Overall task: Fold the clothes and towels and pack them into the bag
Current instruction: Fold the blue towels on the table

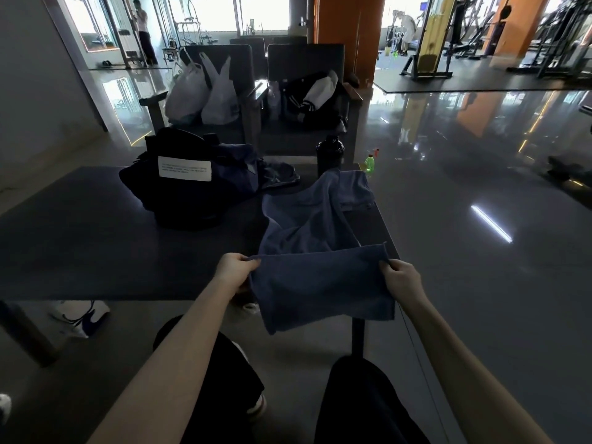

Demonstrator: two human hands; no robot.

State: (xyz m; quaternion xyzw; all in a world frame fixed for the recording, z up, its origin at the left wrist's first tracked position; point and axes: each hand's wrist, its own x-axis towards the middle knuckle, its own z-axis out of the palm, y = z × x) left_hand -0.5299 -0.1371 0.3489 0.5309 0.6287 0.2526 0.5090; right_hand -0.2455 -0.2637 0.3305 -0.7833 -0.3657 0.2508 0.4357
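Your left hand [235,270] pinches the top left corner of a blue towel [320,293], fingers curled round the edge, and your right hand [402,277] pinches the top right corner the same way. Your hands are well apart, so the top edge stretches between them and the towel hangs in front of the near edge of the desk [80,238], above your lap. Under the desk to your left a white shoe [83,317] lies on the floor. Just beyond the towel a second blue cloth [314,213] lies crumpled on the desk near its right edge. To its left stands the dark bag [192,200], a white label [185,168] on its side and more dark blue fabric against its right side. A black bottle [330,153] stands behind the cloth, with a small green bottle [370,162] just right of it. Farther back, two chairs hold white plastic bags [201,94] and a dark jacket [312,97]
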